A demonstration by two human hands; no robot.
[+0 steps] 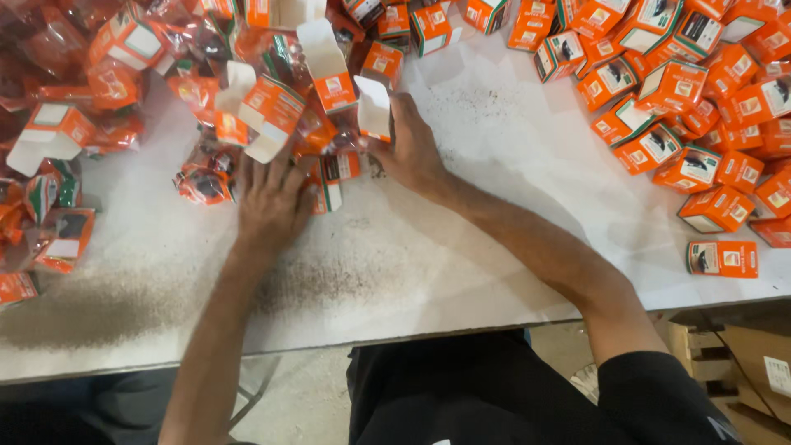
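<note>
The left hand [270,202] lies flat and spread, palm down, on the white table [461,247], its fingertips resting against an open orange carton [268,115] and a shiny orange sachet [204,183] at about ten o'clock from the wrist. The right hand [409,152] sits just beside it at three o'clock, fingers curled around the lower edge of another open orange carton [375,107] whose white flap stands up at twelve o'clock; whether the thumb pinches it fully cannot be told. Between the two hands lies a flattened carton with green and white stripes [329,185], touching the left hand's thumb side. From nine to eleven o'clock a loose heap of orange sachets and half-folded cartons [74,124] covers the table, while from one to three o'clock a pile of closed orange boxes [700,107] spreads out (one box [723,258] lies apart at the near right edge). Dark powdery grit [91,309] smears the table at seven o'clock, near the left forearm.
</note>
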